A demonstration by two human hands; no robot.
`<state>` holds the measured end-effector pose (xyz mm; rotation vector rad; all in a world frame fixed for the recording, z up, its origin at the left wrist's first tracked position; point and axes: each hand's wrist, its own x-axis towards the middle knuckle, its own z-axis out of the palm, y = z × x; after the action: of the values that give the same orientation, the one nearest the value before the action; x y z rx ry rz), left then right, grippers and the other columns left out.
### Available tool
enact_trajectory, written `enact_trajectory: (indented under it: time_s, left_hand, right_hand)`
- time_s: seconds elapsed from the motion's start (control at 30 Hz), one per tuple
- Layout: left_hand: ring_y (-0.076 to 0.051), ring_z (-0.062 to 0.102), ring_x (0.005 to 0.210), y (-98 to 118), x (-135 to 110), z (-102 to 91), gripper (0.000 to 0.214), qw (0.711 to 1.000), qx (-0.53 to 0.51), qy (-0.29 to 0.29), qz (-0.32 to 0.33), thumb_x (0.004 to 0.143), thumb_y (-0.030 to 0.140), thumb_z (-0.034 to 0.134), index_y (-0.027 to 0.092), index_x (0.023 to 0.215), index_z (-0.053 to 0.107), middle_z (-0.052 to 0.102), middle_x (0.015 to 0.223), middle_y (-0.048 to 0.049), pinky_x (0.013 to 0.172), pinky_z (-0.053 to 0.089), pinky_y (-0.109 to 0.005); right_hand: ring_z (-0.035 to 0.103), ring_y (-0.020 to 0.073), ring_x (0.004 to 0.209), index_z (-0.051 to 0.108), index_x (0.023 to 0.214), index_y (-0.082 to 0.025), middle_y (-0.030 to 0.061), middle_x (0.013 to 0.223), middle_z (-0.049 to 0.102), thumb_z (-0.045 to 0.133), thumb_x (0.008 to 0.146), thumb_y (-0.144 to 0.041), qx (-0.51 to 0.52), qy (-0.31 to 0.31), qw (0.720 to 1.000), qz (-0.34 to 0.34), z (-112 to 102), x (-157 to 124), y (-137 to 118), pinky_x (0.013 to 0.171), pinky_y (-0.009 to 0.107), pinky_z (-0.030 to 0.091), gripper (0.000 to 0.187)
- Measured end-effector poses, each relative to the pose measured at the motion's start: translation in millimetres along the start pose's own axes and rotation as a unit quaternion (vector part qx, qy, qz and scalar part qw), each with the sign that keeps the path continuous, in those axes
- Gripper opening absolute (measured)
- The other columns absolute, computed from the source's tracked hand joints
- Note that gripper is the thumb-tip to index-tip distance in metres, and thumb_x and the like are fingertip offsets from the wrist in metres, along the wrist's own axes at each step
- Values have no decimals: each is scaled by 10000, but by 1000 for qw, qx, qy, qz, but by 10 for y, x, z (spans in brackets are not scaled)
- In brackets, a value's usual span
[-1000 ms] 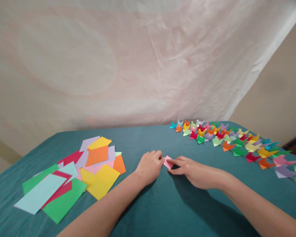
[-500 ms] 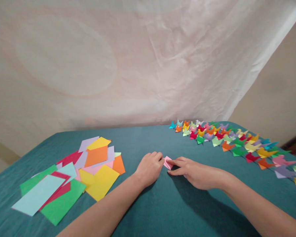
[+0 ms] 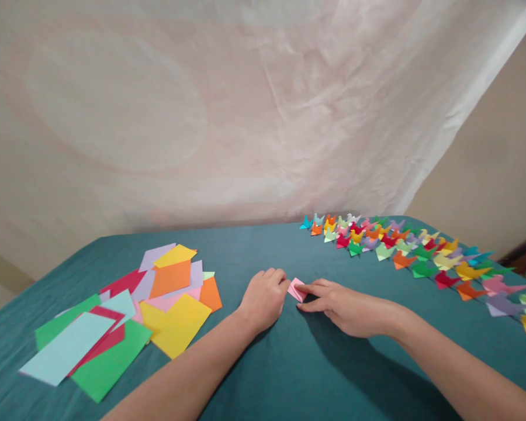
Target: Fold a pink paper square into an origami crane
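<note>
Pink paper [image 3: 296,289] on teal cloth [image 3: 298,368], btwn hands. L hand [image 3: 263,295] curled, fingertips pinching its 9 o'clock edge; R hand [image 3: 338,304] loosely open, index tip pressing its 3 o'clock edge.

The view has turned slightly right; the pink paper [image 3: 296,289] appears further left.

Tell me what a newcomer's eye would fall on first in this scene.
First, the rows of small folded paper figures in many colours, along the right side of the teal table. Next, the loose pile of coloured sheets at the left. Between them, the left hand and the right hand meet on a small pink folded paper.
</note>
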<state>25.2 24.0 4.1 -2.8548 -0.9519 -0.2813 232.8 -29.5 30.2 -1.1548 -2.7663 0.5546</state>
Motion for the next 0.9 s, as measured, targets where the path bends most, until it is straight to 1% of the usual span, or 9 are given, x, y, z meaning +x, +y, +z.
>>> enact_trajectory:
  time_s: [0.13, 0.27, 0.37, 0.47, 0.6, 0.77, 0.9]
  left_hand:
    - [-195, 502, 889, 15, -1, -1, 179, 1000, -7, -6, 21, 862, 171, 479, 184, 999, 594, 556, 970, -62, 758, 405, -326]
    - [-194, 504, 864, 43, 14, -22, 167, 999, 5, -24, 40, 880, 180, 455, 157, 971, 593, 552, 938, -72, 738, 405, -328]
    - [-210, 502, 874, 78, 36, -49, 168, 998, 24, -37, 54, 875, 166, 451, 131, 969, 586, 550, 932, -81, 725, 407, -335]
    - [-217, 496, 900, 112, 48, -63, 168, 995, 29, -44, 80, 869, 160, 462, 116, 982, 578, 551, 941, -82, 745, 407, -340]
    - [-210, 485, 929, 117, 33, -69, 170, 994, 17, -40, 99, 868, 169, 470, 130, 999, 570, 548, 973, -81, 783, 402, -339]
    - [-209, 491, 940, 63, 4, -86, 183, 994, -6, -31, 107, 874, 172, 443, 156, 994, 580, 557, 981, -87, 802, 401, -344]
    - [-203, 504, 961, 32, -5, -103, 223, 991, -40, -21, 127, 887, 181, 416, 176, 1045, 573, 571, 990, -92, 828, 404, -337]
  right_hand:
    - [412, 211, 1175, 560, 1208, -264, 40, 1431, 333, 406, 735, 23, 2, 6, 1000, 0, 15, -8, 13, 972, 378, 352, 575]
    - [421, 210, 1164, 545, 1227, -270, 39, 1434, 330, 411, 731, 20, 1, 6, 1000, 0, 19, -10, 20, 966, 378, 354, 590]
    - [438, 213, 1137, 545, 1229, -266, 56, 1401, 381, 417, 741, 6, -4, 4, 1000, -1, 18, 0, 16, 949, 379, 366, 573]
    - [456, 215, 1105, 547, 1230, -258, 72, 1354, 437, 421, 752, -9, -14, 0, 1000, -2, 24, 13, 15, 930, 379, 378, 554]
    - [469, 211, 1082, 557, 1219, -258, 75, 1334, 459, 424, 754, -14, -16, 3, 1000, -2, 37, 18, 23, 923, 376, 379, 541]
    - [460, 211, 1105, 551, 1225, -260, 62, 1379, 412, 417, 755, -11, -22, 1, 1000, -1, 26, 11, 15, 931, 374, 375, 548]
    - [443, 214, 1136, 547, 1230, -250, 59, 1399, 388, 412, 747, 2, -27, -1, 1000, 1, 13, 7, 5, 942, 373, 373, 562]
